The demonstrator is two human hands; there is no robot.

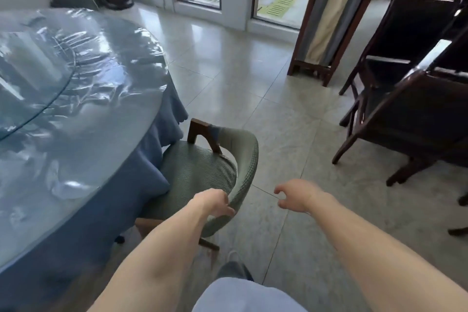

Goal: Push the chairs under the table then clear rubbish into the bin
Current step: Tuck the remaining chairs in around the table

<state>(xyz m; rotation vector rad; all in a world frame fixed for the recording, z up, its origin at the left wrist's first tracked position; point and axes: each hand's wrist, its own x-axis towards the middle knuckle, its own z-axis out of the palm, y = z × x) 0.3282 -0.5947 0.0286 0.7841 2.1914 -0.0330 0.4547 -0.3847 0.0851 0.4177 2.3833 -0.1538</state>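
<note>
The grey-green upholstered chair with a curved backrest and dark wooden legs (202,172) stands at the near edge of the round counter draped in blue cloth under clear plastic film (76,99). Its seat is partly tucked beneath the hanging cloth, while the backrest sits clear of the rim and at an angle to it.

The left hand (215,201) is closed on the near end of the backrest rim, fingers wrapped over the top edge. The right hand (295,197) hangs just beside the backrest, touching nothing, fingers apart and curled.

Judged step: seating this chair fully under the counter. With one hand on one end, a push would likely swing the chair rather than drive it straight. Better to bring the right hand onto the far part of the backrest, square the chair to the counter edge, then push evenly along the pale tiled floor (278,109). Watch that the cloth does not bunch on the seat.

Stacked dark wooden chairs (405,99) stand well apart to the right. No rubbish or bin can be identified with confidence.
</note>
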